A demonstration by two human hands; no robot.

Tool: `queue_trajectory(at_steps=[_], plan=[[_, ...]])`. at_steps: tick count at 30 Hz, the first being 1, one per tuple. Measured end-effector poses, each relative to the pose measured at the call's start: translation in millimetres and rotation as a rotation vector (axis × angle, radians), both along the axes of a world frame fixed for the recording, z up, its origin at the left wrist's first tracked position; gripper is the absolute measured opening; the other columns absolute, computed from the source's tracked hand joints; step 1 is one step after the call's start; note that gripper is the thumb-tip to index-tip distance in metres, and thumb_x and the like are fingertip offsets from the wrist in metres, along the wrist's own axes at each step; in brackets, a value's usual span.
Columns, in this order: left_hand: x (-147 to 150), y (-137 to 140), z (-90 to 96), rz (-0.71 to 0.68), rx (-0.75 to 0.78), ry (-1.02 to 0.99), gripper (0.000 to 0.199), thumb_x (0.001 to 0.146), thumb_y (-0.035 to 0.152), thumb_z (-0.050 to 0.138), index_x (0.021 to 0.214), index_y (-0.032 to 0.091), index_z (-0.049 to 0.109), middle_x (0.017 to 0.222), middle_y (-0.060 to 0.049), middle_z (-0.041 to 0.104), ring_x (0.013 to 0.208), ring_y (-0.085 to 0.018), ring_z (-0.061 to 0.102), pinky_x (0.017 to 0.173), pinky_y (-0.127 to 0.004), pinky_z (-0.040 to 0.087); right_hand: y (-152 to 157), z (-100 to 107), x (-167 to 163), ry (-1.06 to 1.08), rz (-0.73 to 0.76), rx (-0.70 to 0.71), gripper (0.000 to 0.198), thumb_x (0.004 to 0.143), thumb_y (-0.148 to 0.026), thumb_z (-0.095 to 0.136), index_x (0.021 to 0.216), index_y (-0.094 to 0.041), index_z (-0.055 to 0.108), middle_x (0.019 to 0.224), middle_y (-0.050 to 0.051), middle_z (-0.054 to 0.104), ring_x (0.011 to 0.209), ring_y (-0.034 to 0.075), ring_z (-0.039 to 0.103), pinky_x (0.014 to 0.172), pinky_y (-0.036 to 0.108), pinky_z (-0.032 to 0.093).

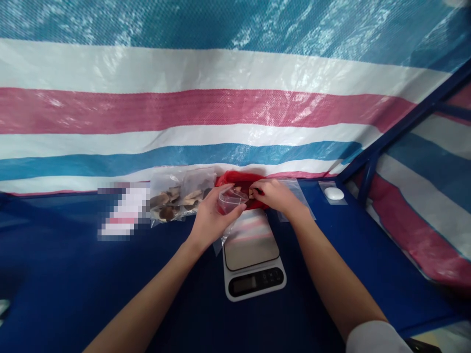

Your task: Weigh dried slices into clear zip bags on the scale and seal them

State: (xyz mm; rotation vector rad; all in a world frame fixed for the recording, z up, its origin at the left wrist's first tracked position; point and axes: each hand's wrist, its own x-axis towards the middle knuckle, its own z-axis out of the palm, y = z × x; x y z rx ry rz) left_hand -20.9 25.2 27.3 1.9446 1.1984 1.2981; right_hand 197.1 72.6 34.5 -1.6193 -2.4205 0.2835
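Note:
My left hand (217,211) grips a clear plastic bag (232,197), its mouth spread between thumb and fingers. Just beyond it lies a red plastic bag (241,176) with small brown pieces inside. Over that red bag's right side, my right hand (274,194) pinches a small brown piece (251,192) whose kind I cannot make out. Below both hands stands a white kitchen scale (253,255) with a metal plate and a dark display panel. The lower end of the clear bag hangs by the scale's left edge.
Left of my hands, clear bags (165,203) of brown, curved dried pieces lean at the back of the blue table (176,314). Flat clear bags (294,189) lie to the right, near a white oval object (334,193). A striped tarp (198,108) and blue frame bars (408,122) border the table.

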Motion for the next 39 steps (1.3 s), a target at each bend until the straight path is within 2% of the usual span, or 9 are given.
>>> queue_trajectory(at_steps=[3, 10, 21, 32, 39], plan=[[-1, 0, -1.1, -0.008, 0.005, 0.007, 0.044, 0.08, 0.04, 0.077, 0.117, 0.021, 0.063, 0.116, -0.009, 0.074, 0.105, -0.027, 0.071, 0.097, -0.049, 0.056, 3, -3, -3, -0.062, 0.015, 0.003, 0.025, 0.094, -0.026, 0.058, 0.116, -0.022, 0.072, 0.118, 0.008, 0.074, 0.104, 0.024, 0.068, 0.083, 0.029, 0.048], [-1, 1, -2.1, -0.009, 0.005, 0.027, 0.044, 0.081, 0.041, 0.077, 0.117, 0.022, 0.064, 0.118, -0.009, 0.072, 0.107, -0.027, 0.07, 0.098, -0.048, 0.056, 7, -11, -2, -0.086, 0.115, 0.004, 0.022, 0.096, -0.028, 0.059, 0.111, -0.019, 0.073, 0.115, 0.009, 0.074, 0.105, 0.024, 0.068, 0.084, 0.029, 0.047], [-1, 1, -3.2, 0.004, 0.006, 0.052, 0.043, 0.081, 0.042, 0.076, 0.118, 0.022, 0.064, 0.117, -0.009, 0.072, 0.107, -0.027, 0.07, 0.098, -0.047, 0.056, 13, -17, 5, -0.1, 0.056, -0.009, 0.029, 0.096, -0.024, 0.056, 0.12, -0.021, 0.071, 0.121, 0.01, 0.073, 0.109, 0.026, 0.067, 0.093, 0.032, 0.047], [8, 10, 4.6, -0.029, 0.065, 0.153, 0.043, 0.082, 0.043, 0.075, 0.118, 0.021, 0.065, 0.119, -0.011, 0.072, 0.111, -0.03, 0.069, 0.101, -0.051, 0.054, 11, -10, 4, -0.069, 0.056, -0.042, 0.027, 0.091, -0.025, 0.061, 0.114, -0.021, 0.074, 0.112, 0.009, 0.076, 0.103, 0.026, 0.07, 0.083, 0.029, 0.049], [9, 14, 1.9, -0.041, 0.05, 0.151, 0.041, 0.083, 0.041, 0.075, 0.117, 0.021, 0.066, 0.117, -0.011, 0.073, 0.109, -0.029, 0.069, 0.1, -0.049, 0.054, 12, -13, 6, -0.094, 0.056, -0.041, 0.025, 0.092, -0.031, 0.063, 0.111, -0.021, 0.075, 0.111, 0.009, 0.076, 0.104, 0.026, 0.069, 0.084, 0.029, 0.049]])
